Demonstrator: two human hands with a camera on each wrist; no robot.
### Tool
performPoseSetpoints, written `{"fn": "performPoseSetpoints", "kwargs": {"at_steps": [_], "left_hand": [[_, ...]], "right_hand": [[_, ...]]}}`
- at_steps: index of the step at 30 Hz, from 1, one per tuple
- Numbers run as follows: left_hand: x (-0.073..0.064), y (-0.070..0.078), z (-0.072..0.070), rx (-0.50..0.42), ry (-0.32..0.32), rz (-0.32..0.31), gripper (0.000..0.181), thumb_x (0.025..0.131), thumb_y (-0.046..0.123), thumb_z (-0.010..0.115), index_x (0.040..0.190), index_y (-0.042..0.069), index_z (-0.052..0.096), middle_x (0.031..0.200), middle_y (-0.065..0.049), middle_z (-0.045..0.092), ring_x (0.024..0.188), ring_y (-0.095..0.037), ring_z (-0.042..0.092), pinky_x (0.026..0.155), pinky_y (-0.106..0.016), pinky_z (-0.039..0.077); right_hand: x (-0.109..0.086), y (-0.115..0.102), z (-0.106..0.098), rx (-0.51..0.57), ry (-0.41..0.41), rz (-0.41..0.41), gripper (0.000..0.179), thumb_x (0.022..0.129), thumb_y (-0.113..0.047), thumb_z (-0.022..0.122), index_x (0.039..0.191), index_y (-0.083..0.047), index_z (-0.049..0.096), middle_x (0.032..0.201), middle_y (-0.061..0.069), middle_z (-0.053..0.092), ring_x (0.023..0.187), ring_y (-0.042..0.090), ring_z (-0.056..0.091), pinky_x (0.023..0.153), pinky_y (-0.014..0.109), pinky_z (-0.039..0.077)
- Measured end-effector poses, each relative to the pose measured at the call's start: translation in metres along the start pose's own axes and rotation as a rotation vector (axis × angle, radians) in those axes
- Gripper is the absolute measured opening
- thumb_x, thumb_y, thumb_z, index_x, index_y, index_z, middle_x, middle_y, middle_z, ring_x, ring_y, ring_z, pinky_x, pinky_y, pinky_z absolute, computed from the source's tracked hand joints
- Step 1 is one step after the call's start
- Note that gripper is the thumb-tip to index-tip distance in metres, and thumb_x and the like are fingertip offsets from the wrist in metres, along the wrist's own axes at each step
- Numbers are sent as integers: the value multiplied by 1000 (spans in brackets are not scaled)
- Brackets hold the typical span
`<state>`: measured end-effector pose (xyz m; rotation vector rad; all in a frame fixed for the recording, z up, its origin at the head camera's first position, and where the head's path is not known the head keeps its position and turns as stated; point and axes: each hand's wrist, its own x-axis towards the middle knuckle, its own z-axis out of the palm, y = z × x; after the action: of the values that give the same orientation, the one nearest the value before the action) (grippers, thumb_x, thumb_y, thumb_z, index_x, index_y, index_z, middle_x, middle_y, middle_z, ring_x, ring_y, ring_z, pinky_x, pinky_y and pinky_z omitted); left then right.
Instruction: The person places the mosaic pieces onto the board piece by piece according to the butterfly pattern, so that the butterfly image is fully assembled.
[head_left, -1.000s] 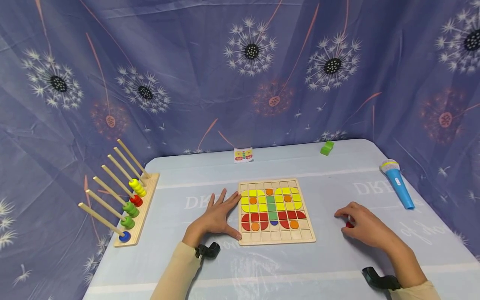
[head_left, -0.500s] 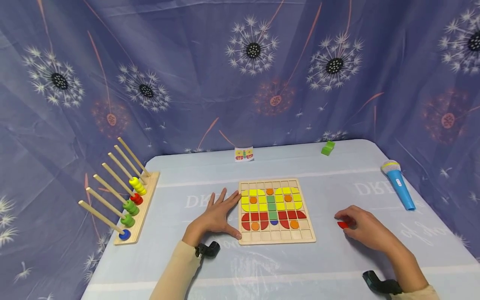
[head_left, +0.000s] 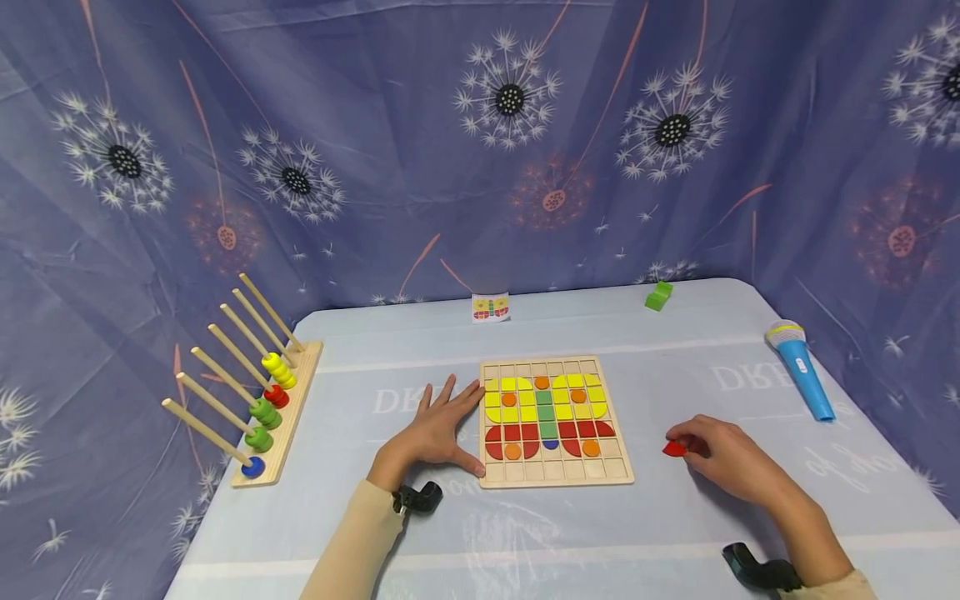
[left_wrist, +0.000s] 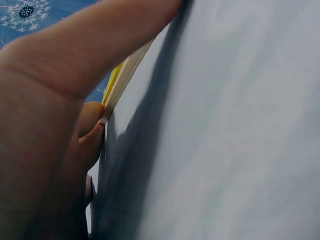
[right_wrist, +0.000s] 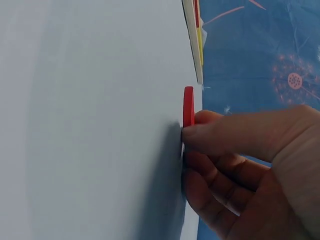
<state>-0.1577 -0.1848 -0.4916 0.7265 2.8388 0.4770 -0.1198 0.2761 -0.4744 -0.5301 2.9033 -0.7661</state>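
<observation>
A wooden grid board (head_left: pixel 557 475) lies mid-table, bearing yellow, red, green, orange and blue flat pieces laid out as a butterfly. With fingers spread, my left hand (head_left: pixel 433 435) rests at the board's left edge; thumb and fingertips touch it. In the left wrist view the board's edge (left_wrist: pixel 125 75) shows beyond the thumb. To the right of the board, my right hand (head_left: pixel 731 458) pinches a small red piece (head_left: pixel 674 448) between thumb and fingers, low over the table. The right wrist view shows that red piece (right_wrist: pixel 188 106) edge-on, its lower part hidden by the thumb.
A bead stacker with upright pegs (head_left: pixel 288 433) stands at the left. At the back lie a small butterfly picture card (head_left: pixel 491 308) and a green block (head_left: pixel 658 296). A blue toy microphone (head_left: pixel 804 375) lies at the right edge. A patterned cloth (head_left: pixel 420 150) hangs behind the table.
The red piece, mostly hidden under the right hand's fingers a second ago, now sticks out at the fingertips, slightly further left. The left hand stays in place on the board.
</observation>
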Motion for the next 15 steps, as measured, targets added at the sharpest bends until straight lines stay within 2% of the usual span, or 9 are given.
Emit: {"fn": "performPoseSetpoints", "kwargs": {"at_steps": [7,15], "left_hand": [[0,0,1,7,0,-1,137,44,88,66,155,25,18,160,8,11,145,-31,-3,110,-60,-8],[0,0,0,7,-3,-5,136,44,88,66,155,26,18,160,8,11,145,-31,-3,110,-59,-8]], "right_hand": [[3,-5,1,-1,-60,-12,26,76,-10,78,99,-19,71,86,-9,56,77,11,52,68,29,50],[13,-14,6,-67,-44,-68,22,72,-14,80,88,-24,70,82,-12,54,74,10,50,66,31,48]]}}
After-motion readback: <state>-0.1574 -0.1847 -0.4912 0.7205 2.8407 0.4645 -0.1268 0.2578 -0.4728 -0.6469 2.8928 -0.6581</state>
